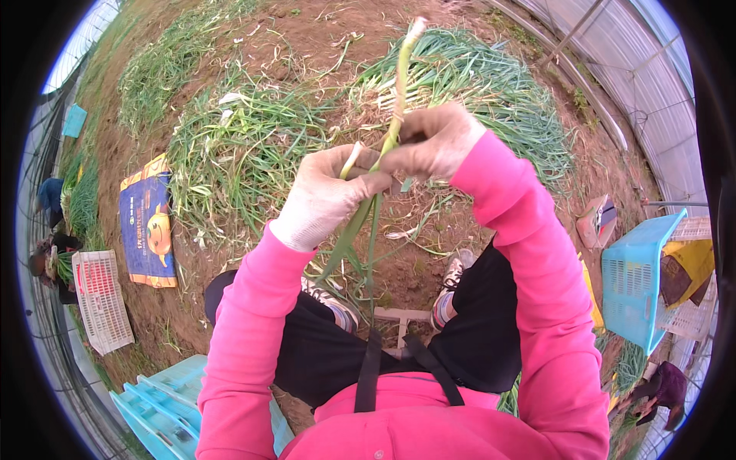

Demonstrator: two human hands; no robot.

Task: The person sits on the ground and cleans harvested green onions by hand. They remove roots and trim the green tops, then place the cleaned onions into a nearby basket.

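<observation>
In a pale work glove, my left hand (pixel 339 187) grips a green onion stalk (pixel 401 86) low on its stem, in front of my chest. The pale root end of the stalk points up and away from me. Its green leaves (pixel 348 238) hang below my fingers. A second, short white stem end (pixel 352 160) sticks up between the left thumb and fingers. My right hand (pixel 434 144), also gloved, pinches the long stalk just above the left hand. The right fingertips are partly hidden, so I cannot tell whether they hold a peeled strip.
A large green onion heap (pixel 494 98) lies ahead right, and loose leaf trimmings (pixel 241 149) ahead left. Flanking me are a blue printed sack (pixel 144 224), a white crate (pixel 106 299) and blue crates (pixel 632 282) (pixel 167 402). Other people (pixel 661 391) (pixel 52 198) crouch at both sides.
</observation>
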